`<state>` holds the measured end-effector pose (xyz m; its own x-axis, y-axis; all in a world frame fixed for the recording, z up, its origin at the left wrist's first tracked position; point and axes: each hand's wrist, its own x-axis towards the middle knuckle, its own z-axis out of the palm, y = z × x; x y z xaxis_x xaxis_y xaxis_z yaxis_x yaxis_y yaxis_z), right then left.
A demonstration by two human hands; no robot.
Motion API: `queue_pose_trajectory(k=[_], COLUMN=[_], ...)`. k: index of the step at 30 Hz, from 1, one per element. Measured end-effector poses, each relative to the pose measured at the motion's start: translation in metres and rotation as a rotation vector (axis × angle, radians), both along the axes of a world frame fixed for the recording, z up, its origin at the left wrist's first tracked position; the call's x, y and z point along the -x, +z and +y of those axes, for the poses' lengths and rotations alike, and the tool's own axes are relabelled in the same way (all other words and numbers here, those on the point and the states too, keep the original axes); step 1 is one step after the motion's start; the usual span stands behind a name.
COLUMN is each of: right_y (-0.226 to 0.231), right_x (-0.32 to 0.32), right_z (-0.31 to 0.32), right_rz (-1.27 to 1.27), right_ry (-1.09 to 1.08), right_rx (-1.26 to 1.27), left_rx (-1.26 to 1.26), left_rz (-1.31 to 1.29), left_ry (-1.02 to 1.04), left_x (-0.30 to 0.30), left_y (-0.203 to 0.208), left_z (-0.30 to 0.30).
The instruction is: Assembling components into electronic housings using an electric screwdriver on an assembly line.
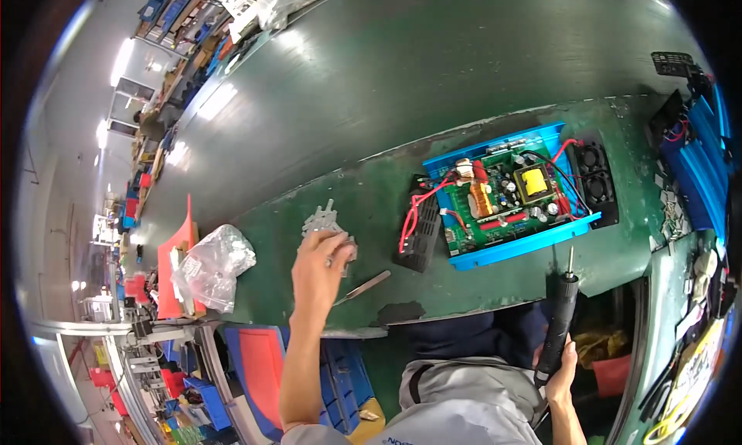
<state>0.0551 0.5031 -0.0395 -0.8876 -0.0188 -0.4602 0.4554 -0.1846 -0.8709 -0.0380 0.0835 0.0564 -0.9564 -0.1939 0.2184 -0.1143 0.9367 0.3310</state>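
My left hand (318, 261) is over a small pile of light grey strip-like pieces (319, 219), thumb and fingers drawn together at its near edge. What they pinch, if anything, is hidden. My right hand (563, 371) grips a black electric screwdriver (561, 321) by its lower body, its bit pointing up and away from me beside the bench edge. Beyond the screwdriver lies an open blue metal housing (510, 252) with a green circuit board (483, 232) inside. Red wires join it to a black slotted end panel (421, 236) on the left and a black twin-fan panel (595, 174) on the right.
Near my left hand lies a thin hand tool (365, 287). A clear plastic bag (220, 263) and an orange-red sheet (174, 267) sit at the bench's left end. Blue housings (699, 159) and loose metal pieces (674, 217) crowd the right side. Blue bins (344, 379) stand below the bench.
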Motion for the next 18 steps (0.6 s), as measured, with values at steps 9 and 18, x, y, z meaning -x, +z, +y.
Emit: queue_pose_trajectory(k=[9,18], right_y=[0.003,0.032], right_x=[0.001,0.005], right_z=[-0.006,0.01], right_rz=[-0.029,0.108], right_ry=[0.042,0.368], right_rx=[0.04,-0.068], left_rx=[-0.017,-0.54], left_rz=[-0.083,0.008], left_ry=[-0.011,-0.154], left_x=[0.011,0.036], left_y=[-0.002,0.031], left_z=[-0.006,0.085])
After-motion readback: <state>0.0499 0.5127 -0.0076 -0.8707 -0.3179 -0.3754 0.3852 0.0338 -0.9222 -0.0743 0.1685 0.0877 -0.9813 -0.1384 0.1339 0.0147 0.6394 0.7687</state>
